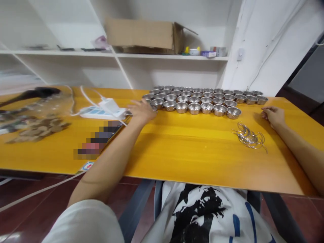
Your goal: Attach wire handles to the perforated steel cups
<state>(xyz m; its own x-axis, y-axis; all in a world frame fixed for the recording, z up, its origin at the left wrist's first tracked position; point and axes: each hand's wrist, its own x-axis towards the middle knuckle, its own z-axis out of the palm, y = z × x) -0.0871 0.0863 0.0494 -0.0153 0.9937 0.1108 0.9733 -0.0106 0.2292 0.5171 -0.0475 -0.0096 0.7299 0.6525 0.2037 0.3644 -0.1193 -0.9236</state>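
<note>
Small perforated metal cups [194,108] stand in several rows along the back of the yellow table. My left hand [142,111] is at the left end of the front row, fingers spread, against or just beside the end cup [153,107]; the hand partly covers that cup, and contact is hard to judge. Over on the right, my right hand [275,116] rests on the table with its fingers curled together and nothing visible in them. A loose pile of curved metal wire pieces [249,136] lies between the front row and my right forearm.
Left of my arm are a white power strip [101,112] with a plugged-in adapter [109,105], cables and a pixelated flat object [101,140]. Brown round pieces [42,130] lie farther left. Behind the table, white shelves hold a cardboard box [141,33].
</note>
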